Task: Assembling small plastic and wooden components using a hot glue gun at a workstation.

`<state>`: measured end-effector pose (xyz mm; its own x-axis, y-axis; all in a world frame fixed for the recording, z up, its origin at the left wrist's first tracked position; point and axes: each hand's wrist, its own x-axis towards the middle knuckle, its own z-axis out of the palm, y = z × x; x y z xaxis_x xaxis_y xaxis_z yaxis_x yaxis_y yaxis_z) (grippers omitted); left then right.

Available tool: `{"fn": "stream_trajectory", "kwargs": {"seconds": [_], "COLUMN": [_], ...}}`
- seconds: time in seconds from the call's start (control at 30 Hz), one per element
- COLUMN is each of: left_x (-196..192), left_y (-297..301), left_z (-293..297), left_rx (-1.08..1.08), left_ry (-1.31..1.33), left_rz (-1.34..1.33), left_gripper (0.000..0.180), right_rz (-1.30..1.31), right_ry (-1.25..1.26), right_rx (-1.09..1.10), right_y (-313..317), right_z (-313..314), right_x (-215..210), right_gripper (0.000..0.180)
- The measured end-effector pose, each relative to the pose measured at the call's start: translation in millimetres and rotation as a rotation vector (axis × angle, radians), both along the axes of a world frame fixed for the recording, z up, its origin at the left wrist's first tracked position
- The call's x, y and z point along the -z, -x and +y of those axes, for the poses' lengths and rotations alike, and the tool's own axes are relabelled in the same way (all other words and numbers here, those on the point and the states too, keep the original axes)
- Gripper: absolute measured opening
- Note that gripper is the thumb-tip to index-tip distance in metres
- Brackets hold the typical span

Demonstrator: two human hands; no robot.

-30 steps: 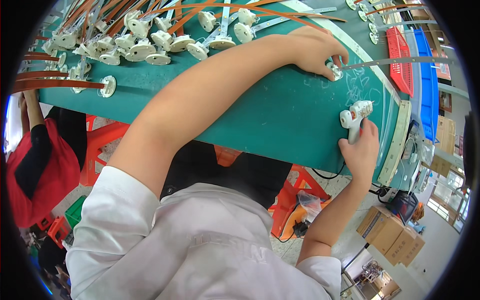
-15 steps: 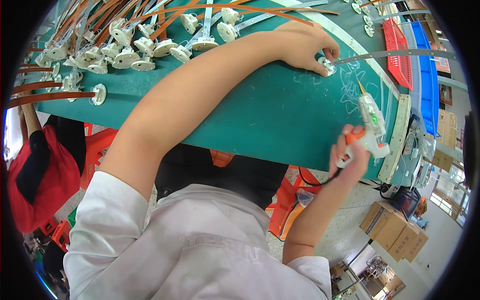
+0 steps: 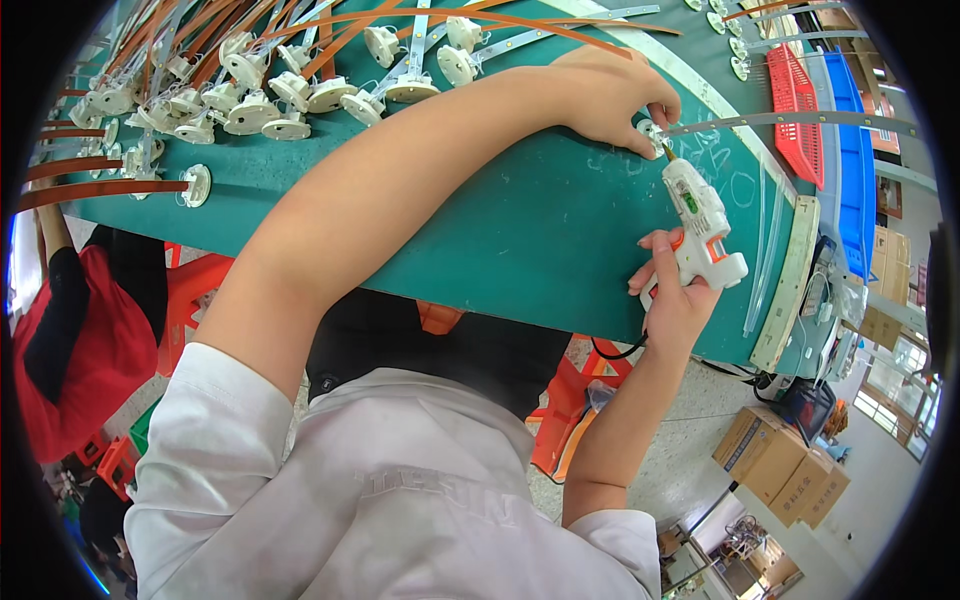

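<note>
As fingers (image 3: 664, 260) grip glue gun (image 3: 693, 205), basket (image 3: 796, 118); tray (image 3: 850, 165)

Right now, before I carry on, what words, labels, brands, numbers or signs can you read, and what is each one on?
I won't copy wording; lettering shows on:
Light grey shirt: raised tone-on-tone lettering across the front.
Brown cardboard boxes: dark printing, small and slanted.
Too small to read, if any:
Glue gun in the right hand: green patch.
White round piece at the left hand: no lettering I can make out.
</note>
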<state>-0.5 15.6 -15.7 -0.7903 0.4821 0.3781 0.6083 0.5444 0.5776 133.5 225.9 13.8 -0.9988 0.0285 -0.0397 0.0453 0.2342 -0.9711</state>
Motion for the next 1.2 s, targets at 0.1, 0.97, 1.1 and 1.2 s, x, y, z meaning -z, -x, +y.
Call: {"fn": "stream_trajectory", "kwargs": {"seconds": [0.1, 0.97, 1.1, 1.2], "left_x": [0, -3, -5, -4], "left_y": [-1, 0, 0, 0], "left_z": [0, -3, -3, -2], "left_rx": [-0.001, 0.042, 0.034, 0.034], "left_ry": [-0.010, -0.014, -0.011, -0.018], "left_rz": [-0.011, -0.027, -0.036, -0.036], "left_gripper": [0.038, 0.037, 0.037, 0.037], "right_rz": [-0.020, 0.064, 0.082, 0.062], "right_ry": [-0.019, -0.238, -0.225, -0.229], "right_rx": [0.002, 0.167, 0.161, 0.171], "right_y": [1, 1, 1, 1], "right_z": [0, -24, -25, -24], "right_x": [1, 2, 3, 3], "right_gripper": [0.013, 0.029, 0.028, 0.028]}}
